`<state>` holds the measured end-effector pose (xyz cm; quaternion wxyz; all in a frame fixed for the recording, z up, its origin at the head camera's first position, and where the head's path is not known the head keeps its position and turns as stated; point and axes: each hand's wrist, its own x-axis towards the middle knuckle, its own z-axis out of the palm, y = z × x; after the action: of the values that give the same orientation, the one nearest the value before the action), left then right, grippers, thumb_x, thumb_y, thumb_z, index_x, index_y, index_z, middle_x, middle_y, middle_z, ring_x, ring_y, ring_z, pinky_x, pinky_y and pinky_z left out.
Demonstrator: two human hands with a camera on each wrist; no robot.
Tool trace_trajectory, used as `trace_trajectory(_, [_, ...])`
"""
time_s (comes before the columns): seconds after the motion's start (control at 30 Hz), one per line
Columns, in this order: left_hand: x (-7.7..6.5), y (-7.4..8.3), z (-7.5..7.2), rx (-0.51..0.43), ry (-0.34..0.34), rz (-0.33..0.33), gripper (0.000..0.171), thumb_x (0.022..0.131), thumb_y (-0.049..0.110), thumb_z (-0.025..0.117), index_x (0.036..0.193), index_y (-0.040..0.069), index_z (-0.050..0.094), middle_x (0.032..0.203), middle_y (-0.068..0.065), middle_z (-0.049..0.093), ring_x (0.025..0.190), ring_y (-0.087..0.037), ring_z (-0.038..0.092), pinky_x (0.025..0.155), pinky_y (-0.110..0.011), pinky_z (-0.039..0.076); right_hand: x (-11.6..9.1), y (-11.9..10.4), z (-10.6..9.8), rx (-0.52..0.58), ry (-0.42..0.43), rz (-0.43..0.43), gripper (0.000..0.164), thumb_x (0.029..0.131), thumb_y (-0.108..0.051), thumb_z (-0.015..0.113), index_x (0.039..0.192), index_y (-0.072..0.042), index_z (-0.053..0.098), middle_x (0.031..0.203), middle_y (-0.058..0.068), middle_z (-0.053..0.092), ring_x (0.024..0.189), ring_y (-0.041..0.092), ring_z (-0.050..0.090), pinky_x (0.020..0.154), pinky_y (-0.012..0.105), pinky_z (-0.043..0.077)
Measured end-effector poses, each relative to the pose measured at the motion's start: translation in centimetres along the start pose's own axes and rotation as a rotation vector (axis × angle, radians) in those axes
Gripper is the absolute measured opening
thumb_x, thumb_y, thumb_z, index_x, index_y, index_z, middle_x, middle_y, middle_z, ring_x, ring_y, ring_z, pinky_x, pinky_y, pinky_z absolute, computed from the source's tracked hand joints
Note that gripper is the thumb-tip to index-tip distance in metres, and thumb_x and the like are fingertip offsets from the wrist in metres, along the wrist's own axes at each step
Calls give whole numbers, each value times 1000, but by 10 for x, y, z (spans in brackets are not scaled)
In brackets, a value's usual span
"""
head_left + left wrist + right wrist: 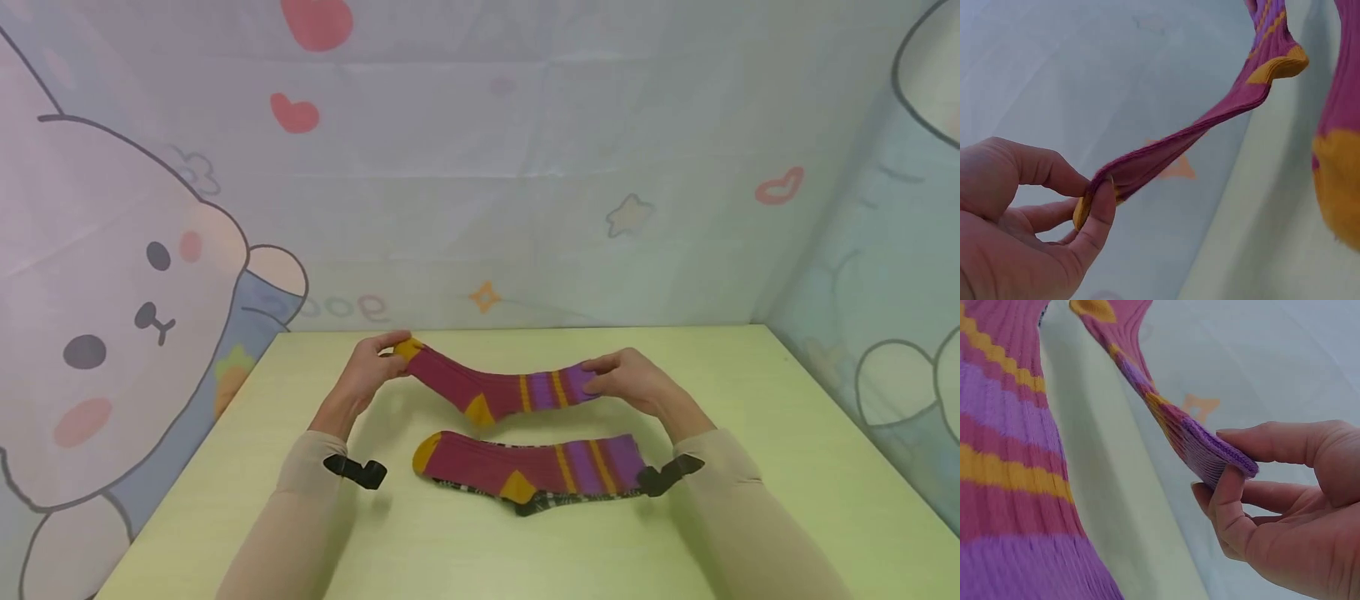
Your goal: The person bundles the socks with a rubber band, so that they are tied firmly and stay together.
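Note:
A maroon sock (450, 377) with a yellow toe and heel and a purple striped cuff is stretched between both hands, raised off the table. My left hand (369, 369) pinches its yellow toe (1082, 209) between thumb and fingers. At the other end my right hand (632, 379) pinches the purple cuff (1216, 453). Nearer to me, a matching maroon sock (487, 463) lies flat, toe to the left. Beneath it a dark patterned sock (534, 504) shows only along the edges, with its black heel sticking out.
The pale yellow-green table (247, 500) extends to both sides of the socks. Behind it hangs a printed cloth backdrop (465, 208), with a cartoon animal on its left part. Black wrist mounts (356, 472) sit on both sleeves, the right one overlapping the lying sock's cuff in the head view.

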<state>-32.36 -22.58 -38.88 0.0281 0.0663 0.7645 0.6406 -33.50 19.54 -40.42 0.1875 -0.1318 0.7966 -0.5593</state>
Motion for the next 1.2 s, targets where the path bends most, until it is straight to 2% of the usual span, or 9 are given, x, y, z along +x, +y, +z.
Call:
trace_trajectory(0.2, [-18,17,9,30,-49,-6,54,92,-6,51,146,-6,44,137,-27,49,104,-27,61,85,-27,54,-24,-3,-6,-41,-41,-8,55,92,-9,69,141,8,50,151,30,35,139,43,36,107,51,38])
trace_trajectory(0.43, [-33,26,15,58,-224,-15,54,91,-5,53,144,-9,44,131,-29,53,100,-25,65,90,-37,54,-46,-10,-11,-98,-87,-36,54,89,-9,72,138,7,55,149,28,42,139,46,34,109,57,33])
trace_trajectory(0.6, [-38,24,17,72,-331,-27,55,88,-5,55,142,-9,46,125,-27,57,97,-25,65,89,-40,54,-54,-10,-14,-126,-125,-34,53,85,-7,74,135,6,58,145,25,48,129,39,48,107,57,35])
trace_trajectory(0.8, [-43,17,18,97,-412,-65,55,87,-3,58,141,-7,47,124,-23,60,100,-25,64,87,-39,55,-61,-7,-12,-138,-154,-21,53,82,-5,74,132,7,60,145,27,47,125,35,50,105,57,37])
trace_trajectory(0.97, [-45,7,19,105,-450,-85,51,88,-4,62,137,-7,49,122,-21,61,99,-24,65,86,-36,54,-61,-2,-8,-132,-153,-22,52,82,-4,74,131,9,60,141,27,50,117,32,54,101,52,42])
trace_trajectory(1.2, [-49,-3,16,143,-464,-81,46,88,-4,66,132,-7,52,125,-21,59,96,-24,62,81,-31,52,-58,1,-4,-179,-125,-27,51,83,-4,74,130,8,60,136,23,55,120,34,53,100,51,43])
